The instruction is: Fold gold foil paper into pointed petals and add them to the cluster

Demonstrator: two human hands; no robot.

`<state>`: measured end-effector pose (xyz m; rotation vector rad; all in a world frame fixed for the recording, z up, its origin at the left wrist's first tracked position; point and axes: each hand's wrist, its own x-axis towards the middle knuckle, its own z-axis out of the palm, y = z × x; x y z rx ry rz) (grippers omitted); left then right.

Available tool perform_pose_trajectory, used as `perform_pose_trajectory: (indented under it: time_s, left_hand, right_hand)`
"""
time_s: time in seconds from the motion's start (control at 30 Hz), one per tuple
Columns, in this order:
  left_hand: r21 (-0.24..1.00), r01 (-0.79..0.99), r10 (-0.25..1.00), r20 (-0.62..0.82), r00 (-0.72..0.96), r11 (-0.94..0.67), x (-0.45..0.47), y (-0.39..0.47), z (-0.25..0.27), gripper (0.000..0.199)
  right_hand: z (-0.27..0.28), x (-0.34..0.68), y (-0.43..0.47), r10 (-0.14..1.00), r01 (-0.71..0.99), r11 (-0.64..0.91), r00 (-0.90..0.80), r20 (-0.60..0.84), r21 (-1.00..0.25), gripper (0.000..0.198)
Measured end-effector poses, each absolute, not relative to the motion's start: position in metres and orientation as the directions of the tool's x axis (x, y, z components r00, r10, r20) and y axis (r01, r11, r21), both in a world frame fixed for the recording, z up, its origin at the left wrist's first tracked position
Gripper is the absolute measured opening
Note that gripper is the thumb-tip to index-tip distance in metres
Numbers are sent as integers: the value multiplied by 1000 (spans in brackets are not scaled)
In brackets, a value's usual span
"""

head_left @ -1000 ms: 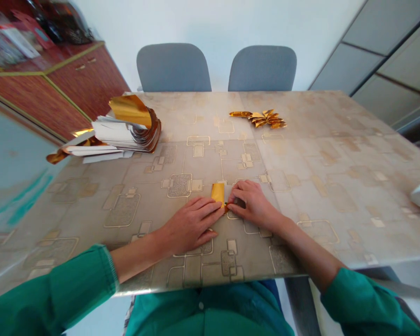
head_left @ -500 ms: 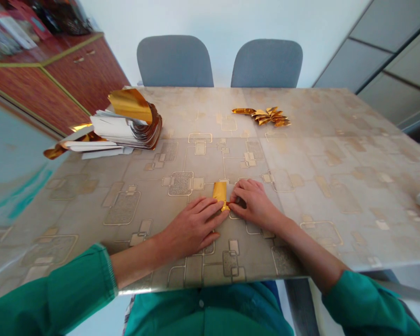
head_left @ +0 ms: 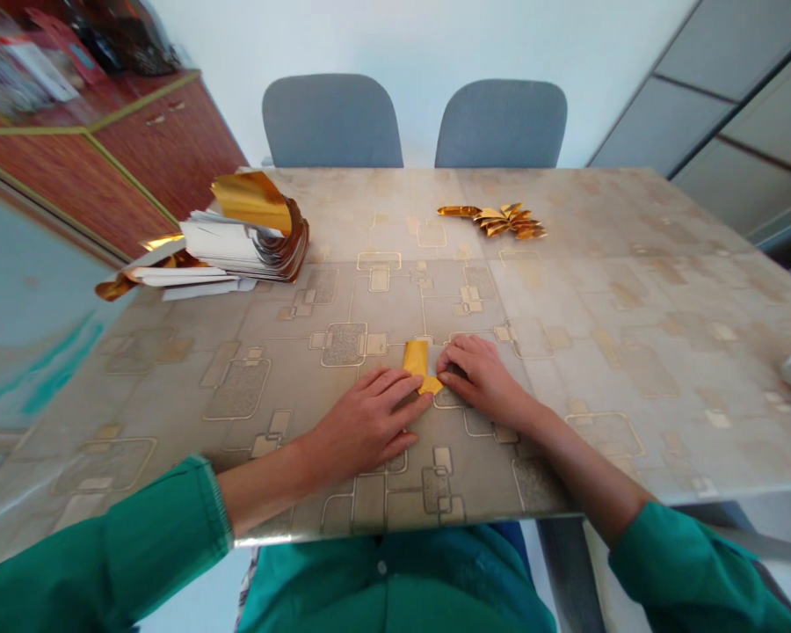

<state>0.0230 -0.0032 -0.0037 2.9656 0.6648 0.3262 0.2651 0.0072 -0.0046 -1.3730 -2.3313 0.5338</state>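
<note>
A small strip of folded gold paper [head_left: 416,357] lies on the table in front of me, its lower end turned out to the right. My left hand [head_left: 367,420] rests on the table with fingers stretched out, the fingertips pressing on the strip's lower part and hiding some of it. On the other side, my right hand [head_left: 478,378] has thumb and forefinger pinched at the right tip of the turned-out end. The exact fold under the fingertips is partly covered.
A thick stack of gold and white paper sheets [head_left: 228,246] sits at the table's far left. Several folded gold paper pieces [head_left: 511,220] lie in a cluster at the back. Two grey chairs [head_left: 333,123] stand behind the patterned table [head_left: 586,352]. A wooden cabinet [head_left: 164,141] is at the left.
The lower end of the gold paper strip now spreads out further to the right as a wider flap. My right hand has shifted very slightly; my left hand still presses the strip.
</note>
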Motion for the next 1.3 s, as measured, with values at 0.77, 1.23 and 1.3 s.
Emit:
perform_pose_trajectory:
  time_s: [0.77,1.23,1.3]
  left_hand:
    - [42,125,131,196,972,-991,3,57,4,32]
    - [-83,281,243,314,918,-956,1,41,2,26]
    - [-64,340,293,374,880,-938,7,33,-3,25]
  right_hand:
    - [0,268,15,600,568,800,-760,252,-193,22]
    - [9,242,0,766,749,642,-624,153,-165,36]
    - [8,243,4,763,752,645,-625,163,-135,32]
